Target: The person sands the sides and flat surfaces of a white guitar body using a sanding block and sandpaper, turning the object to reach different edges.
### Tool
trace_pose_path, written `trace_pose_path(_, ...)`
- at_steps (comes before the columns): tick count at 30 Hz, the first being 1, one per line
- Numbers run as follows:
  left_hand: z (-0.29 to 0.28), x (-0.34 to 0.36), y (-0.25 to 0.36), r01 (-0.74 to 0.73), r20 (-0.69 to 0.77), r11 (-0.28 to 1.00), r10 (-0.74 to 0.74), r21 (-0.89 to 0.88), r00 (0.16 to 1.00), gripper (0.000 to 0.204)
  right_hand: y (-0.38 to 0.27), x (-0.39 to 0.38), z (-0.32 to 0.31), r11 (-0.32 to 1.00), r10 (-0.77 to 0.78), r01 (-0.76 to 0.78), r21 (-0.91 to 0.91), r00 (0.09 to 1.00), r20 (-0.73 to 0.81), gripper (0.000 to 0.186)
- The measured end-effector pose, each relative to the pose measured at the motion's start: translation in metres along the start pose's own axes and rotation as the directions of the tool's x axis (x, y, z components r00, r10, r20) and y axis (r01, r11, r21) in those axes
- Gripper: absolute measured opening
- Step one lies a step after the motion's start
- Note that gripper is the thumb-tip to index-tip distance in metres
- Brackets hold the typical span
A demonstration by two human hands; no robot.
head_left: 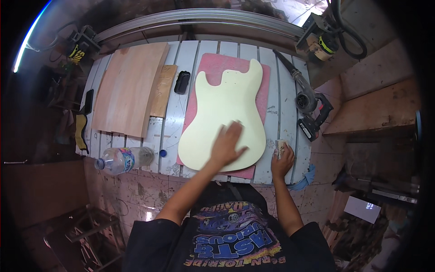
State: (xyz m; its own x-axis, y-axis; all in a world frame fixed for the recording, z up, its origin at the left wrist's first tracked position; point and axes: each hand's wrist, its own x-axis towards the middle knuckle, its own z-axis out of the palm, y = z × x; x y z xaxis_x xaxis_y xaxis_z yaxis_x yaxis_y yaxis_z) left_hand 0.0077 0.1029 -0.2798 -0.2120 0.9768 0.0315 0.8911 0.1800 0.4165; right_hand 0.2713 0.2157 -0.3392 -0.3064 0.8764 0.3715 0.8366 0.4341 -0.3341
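A cream-coloured electric guitar body (229,109) lies flat on a pink pad (210,63), its horned end pointing away from me. My left hand (228,144) is over the lower part of the body, palm down with the thumb apart; its fingers are slightly blurred by motion. At the right front of the slatted table, my right hand (283,161) is closed around a small beige piece with dark markings (282,146), which looks like folded sandpaper. My fingers cover part of that piece.
A cordless blower (308,102) lies at the right, above a blue cloth (304,177) at the table's edge. Left of the body are a black case (182,82), wooden boards (129,86), a clear plastic bottle (122,160) and a blue cap (163,153). A metal rail (199,19) spans the far side.
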Motion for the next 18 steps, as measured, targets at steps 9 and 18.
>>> trace_pose_path(9,-0.041,-0.042,-0.16,0.534,-0.119,0.842,-0.54,-0.078,0.833,0.079,-0.003,0.008,-0.004,0.974,0.073,-0.079,0.213,0.997,0.035,0.051)
trace_pose_path(18,-0.069,-0.091,-0.105,-0.444,0.039,-0.713,-0.549,-0.543,0.835,0.104,-0.073,0.036,-0.02,0.59,-0.051,-0.261,0.764,0.932,0.358,0.047)
